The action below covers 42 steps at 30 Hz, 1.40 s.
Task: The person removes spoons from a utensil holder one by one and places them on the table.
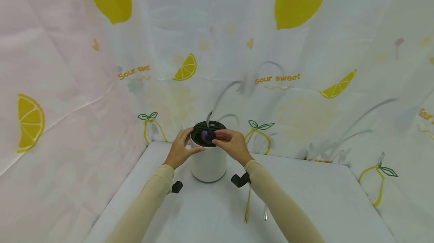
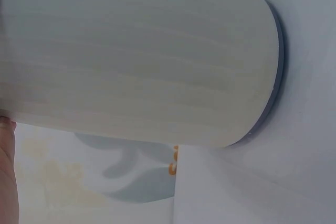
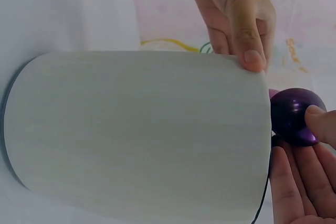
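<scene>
A white cylindrical utensil holder (image 1: 208, 164) with a black slotted top (image 1: 198, 128) stands upright on the table. My left hand (image 1: 179, 149) grips its upper left side, thumb across the front and fingers at the rim. Above the top, my right hand (image 1: 234, 143) pinches the rounded, shiny purple bowl of a spoon (image 3: 298, 116) between thumb and fingers. The spoon's handle is hidden behind the rim. A curved silver utensil (image 1: 208, 118) rises from the back of the holder. In the left wrist view, the holder's pale wall (image 2: 136, 61) fills most of the picture.
A gold utensil (image 1: 247, 211) and a silver one (image 1: 265, 214) lie on the white table (image 1: 318, 197) by my right forearm, partly hidden by it. Lemon-printed cloth (image 1: 230, 54) hangs behind the table and along its left side.
</scene>
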Each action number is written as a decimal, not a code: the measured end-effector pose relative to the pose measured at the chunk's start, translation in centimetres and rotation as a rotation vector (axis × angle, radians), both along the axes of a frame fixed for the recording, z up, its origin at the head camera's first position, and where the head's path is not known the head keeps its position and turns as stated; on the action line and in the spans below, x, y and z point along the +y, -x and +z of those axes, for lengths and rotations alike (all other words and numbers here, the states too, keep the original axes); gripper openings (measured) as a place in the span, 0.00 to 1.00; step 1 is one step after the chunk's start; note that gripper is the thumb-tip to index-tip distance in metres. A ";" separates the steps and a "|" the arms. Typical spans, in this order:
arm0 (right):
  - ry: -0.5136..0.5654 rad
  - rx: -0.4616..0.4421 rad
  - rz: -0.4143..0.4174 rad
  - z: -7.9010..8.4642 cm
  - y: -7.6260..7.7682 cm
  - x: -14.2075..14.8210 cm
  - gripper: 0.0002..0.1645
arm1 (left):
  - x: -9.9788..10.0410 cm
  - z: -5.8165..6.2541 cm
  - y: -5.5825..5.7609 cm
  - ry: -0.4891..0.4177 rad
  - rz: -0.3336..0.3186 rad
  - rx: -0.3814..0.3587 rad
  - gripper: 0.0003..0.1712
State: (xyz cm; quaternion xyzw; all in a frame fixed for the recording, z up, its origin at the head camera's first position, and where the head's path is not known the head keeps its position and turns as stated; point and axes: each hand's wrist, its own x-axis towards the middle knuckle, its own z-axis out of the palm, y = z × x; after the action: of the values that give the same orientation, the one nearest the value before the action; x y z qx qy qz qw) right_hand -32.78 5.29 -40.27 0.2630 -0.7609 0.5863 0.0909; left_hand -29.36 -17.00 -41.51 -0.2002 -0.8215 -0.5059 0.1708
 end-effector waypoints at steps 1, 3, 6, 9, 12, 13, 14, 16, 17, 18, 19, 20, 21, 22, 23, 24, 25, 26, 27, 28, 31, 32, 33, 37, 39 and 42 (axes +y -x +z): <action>0.002 -0.001 0.000 0.0 0.0 0.0 0.19 | 0.0 0.0 0.0 0.001 0.000 0.000 0.48; 0.002 0.003 0.000 -0.1 0.1 -0.1 0.18 | 0.0 -0.1 0.1 -0.006 -0.001 0.002 0.48; -0.008 0.015 -0.013 -0.2 0.2 -0.2 0.17 | -0.1 -0.2 0.2 -0.012 -0.003 0.011 0.49; -0.018 0.031 -0.041 -0.4 0.2 -0.3 0.16 | -0.1 -0.3 0.3 -0.017 -0.007 0.016 0.48; -0.025 0.040 -0.064 -0.3 0.1 -0.4 0.14 | -0.1 -0.4 0.4 -0.015 -0.006 0.019 0.48; -0.026 0.037 -0.064 -0.2 0.0 -0.4 0.14 | -0.1 -0.4 0.4 -0.014 -0.005 0.018 0.48; -0.025 0.032 -0.060 0.3 -0.5 -0.3 0.14 | -0.1 -0.3 0.3 -0.016 -0.005 0.016 0.48; -0.026 0.022 -0.055 1.2 -1.4 -0.4 0.14 | -0.1 -0.3 0.4 -0.016 -0.006 0.016 0.48; -0.021 0.014 -0.050 1.2 -1.4 -0.3 0.14 | -0.2 -0.7 0.7 -0.021 -0.006 0.015 0.49; -0.018 0.003 -0.050 1.2 -1.3 -0.3 0.14 | -0.4 -1.2 1.1 -0.023 -0.003 0.013 0.49; -0.013 -0.009 -0.050 1.2 -1.3 -0.3 0.13 | -0.5 -1.6 1.6 -0.023 -0.002 0.010 0.50; -0.006 -0.017 -0.052 1.1 -1.3 -0.3 0.13 | -0.7 -2.1 2.0 -0.026 0.001 0.008 0.51; -0.001 -0.028 -0.057 0.6 -0.9 -0.3 0.13 | -0.9 -2.6 2.4 -0.025 0.004 0.009 0.51; 0.007 -0.037 -0.061 0.2 -0.5 -0.3 0.13 | -1.0 -3.1 2.8 -0.025 0.007 0.008 0.52; 0.011 -0.050 -0.063 -0.3 -0.1 -0.3 0.13 | -1.1 -3.5 3.2 -0.023 0.009 0.007 0.52; 0.013 -0.058 -0.066 -0.2 -0.2 -0.3 0.13 | -1.1 -3.6 3.2 -0.018 0.012 0.007 0.53; 0.016 -0.062 -0.066 -0.2 -0.3 -0.3 0.13 | -1.1 -3.6 3.2 -0.015 0.013 0.006 0.53; 0.018 -0.063 -0.067 -0.2 -0.3 -0.3 0.13 | -1.1 -3.6 3.2 -0.015 0.015 0.006 0.53; 0.021 -0.064 -0.067 -0.2 -0.4 -0.3 0.13 | -1.1 -3.5 3.2 -0.013 0.016 0.005 0.53; 0.022 -0.062 -0.066 -0.2 -0.4 -0.3 0.13 | -1.1 -3.5 3.1 -0.012 0.017 0.004 0.53; 0.029 -0.057 -0.066 -0.2 -0.3 -0.2 0.13 | -1.1 -3.5 3.1 -0.009 0.025 0.002 0.53; 0.034 -0.057 -0.065 -0.1 -0.3 -0.2 0.14 | -1.1 -3.5 3.0 -0.010 0.025 0.002 0.53; 0.040 -0.060 -0.066 -0.1 -0.3 -0.1 0.14 | -1.1 -3.5 3.0 -0.007 0.025 0.002 0.53; 0.057 -0.066 -0.051 0.1 -0.3 0.1 0.15 | -1.1 -3.6 3.1 -0.012 0.028 -0.008 0.53; 0.057 -0.063 -0.042 0.5 -0.4 0.3 0.15 | -1.1 -3.6 3.1 -0.011 0.028 -0.009 0.53; 0.050 -0.063 -0.029 1.9 -1.4 0.5 0.15 | -1.1 -3.7 3.3 -0.017 0.026 -0.018 0.53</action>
State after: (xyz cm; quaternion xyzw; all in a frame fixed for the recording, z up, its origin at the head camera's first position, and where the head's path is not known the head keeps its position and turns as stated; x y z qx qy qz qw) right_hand -31.37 5.82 -38.35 0.2312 -0.7522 0.6115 0.0820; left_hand -32.62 -18.12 -45.22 -0.1836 -0.8211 -0.5125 0.1716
